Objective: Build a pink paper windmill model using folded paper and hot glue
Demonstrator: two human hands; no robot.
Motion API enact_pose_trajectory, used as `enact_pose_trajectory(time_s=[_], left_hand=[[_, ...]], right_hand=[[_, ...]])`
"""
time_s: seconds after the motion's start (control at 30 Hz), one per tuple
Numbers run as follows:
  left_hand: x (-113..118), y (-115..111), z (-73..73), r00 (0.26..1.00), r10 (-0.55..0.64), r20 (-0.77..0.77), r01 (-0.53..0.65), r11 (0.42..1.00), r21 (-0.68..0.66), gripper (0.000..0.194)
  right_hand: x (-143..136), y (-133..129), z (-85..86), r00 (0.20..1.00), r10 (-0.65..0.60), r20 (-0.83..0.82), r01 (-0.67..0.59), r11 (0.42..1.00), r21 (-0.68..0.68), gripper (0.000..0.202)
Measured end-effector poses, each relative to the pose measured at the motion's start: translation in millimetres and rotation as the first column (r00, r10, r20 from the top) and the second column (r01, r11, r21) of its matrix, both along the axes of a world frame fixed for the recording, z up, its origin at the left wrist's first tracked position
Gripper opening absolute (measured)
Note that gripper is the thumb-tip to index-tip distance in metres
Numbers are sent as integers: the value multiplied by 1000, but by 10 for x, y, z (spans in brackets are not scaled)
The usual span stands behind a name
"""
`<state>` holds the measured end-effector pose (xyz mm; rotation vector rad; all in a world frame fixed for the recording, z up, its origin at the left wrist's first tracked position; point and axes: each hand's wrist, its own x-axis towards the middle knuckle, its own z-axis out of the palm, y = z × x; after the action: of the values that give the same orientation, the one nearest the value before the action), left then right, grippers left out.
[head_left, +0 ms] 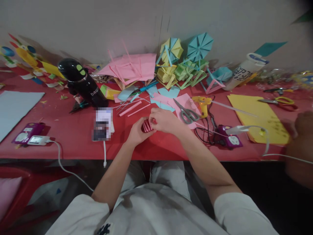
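Note:
Near the table's front edge, my left hand [139,132] is wrapped round a small pink-and-red striped folded piece [147,126]. My right hand [162,120] touches its right side, with thumb and fingers pinched together; what lies between those fingertips is hidden. Rolled pink paper strips [130,108] lie just beyond my hands. Grey-handled scissors [187,114] rest on pink paper to the right, beside a yellow glue gun [203,105].
A black bottle [84,83] and a phone [103,125] stand and lie at left. Folded paper umbrellas [199,47] line the wall. Purple power sockets [231,138] with cables, yellow sheets [259,120] and a white cup [244,71] are at right. Another person's arm [302,150] shows at the right edge.

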<state>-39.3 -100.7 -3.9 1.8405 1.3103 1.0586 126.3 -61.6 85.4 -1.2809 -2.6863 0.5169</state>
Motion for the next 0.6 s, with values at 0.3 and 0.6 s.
enact_pose_trajectory(time_s=[0.3, 0.6], left_hand=[[-23, 23, -50, 999, -21, -30, 23, 998, 62, 52], [-13, 8, -31, 998, 22, -61, -22, 1000, 4, 54]], right_hand=[[182, 134, -10, 937, -10, -349, -8, 999, -50, 5], [487, 425, -298, 763, -234, -602, 61, 954, -294, 18]])
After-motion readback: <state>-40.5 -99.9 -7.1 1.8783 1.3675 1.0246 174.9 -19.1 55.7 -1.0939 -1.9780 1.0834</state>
